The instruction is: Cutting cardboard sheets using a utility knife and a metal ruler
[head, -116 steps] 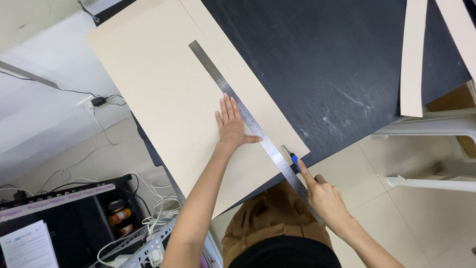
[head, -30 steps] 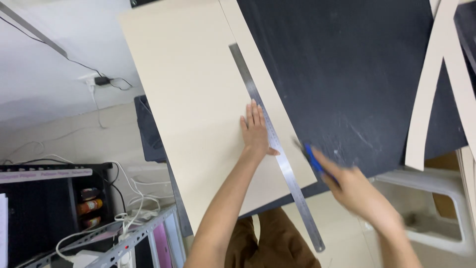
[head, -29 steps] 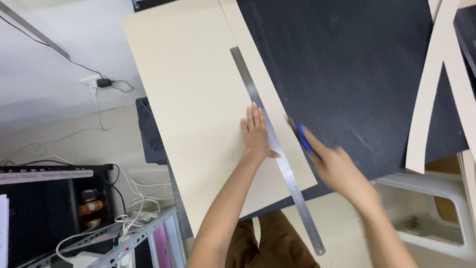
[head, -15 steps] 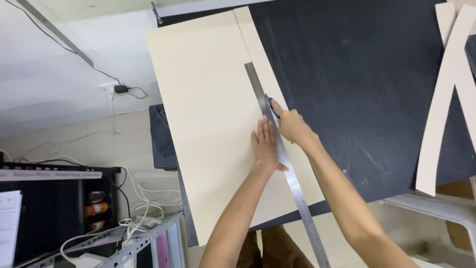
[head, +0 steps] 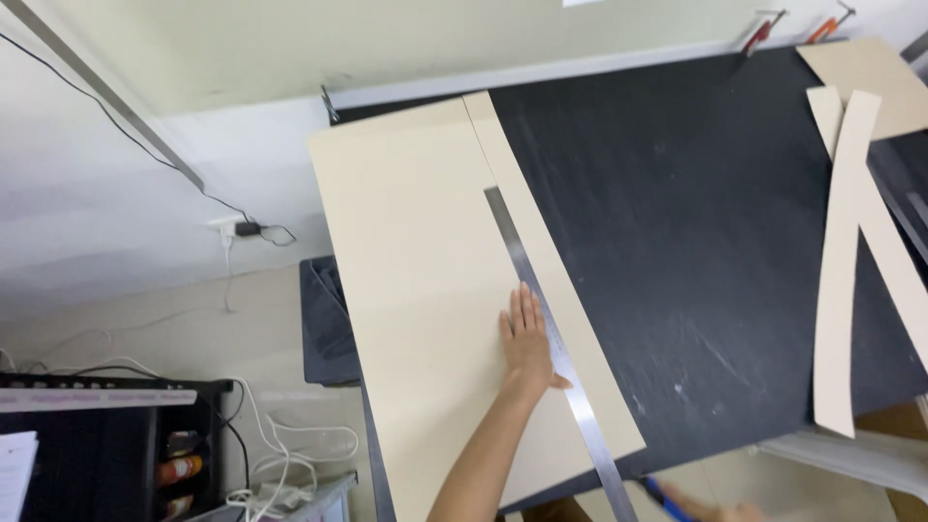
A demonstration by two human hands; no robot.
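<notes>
A large beige cardboard sheet [head: 416,280] lies on a black table [head: 696,213], overhanging its left edge. A long steel ruler [head: 541,319] runs diagonally along the sheet's right side. My left hand [head: 529,338] presses flat on the sheet and the ruler, fingers together, thumb on the ruler. My right hand [head: 710,509] shows only as a blurred sliver at the bottom edge, beyond the ruler's near end, and it grips a blue utility knife [head: 665,496]. A narrow strip [head: 551,271] of the sheet lies to the right of the ruler.
Several cut beige cardboard strips [head: 836,271] lie crossed at the table's right side. Two clamps [head: 759,34] sit at the table's far edge. A dark bin [head: 324,319], cables and a black shelf [head: 97,454] stand on the floor to the left.
My right hand has drawn the knife from the ruler's upper part down along its edge to below the sheet's near end. The left hand stayed on the ruler. The camera tilted up.
</notes>
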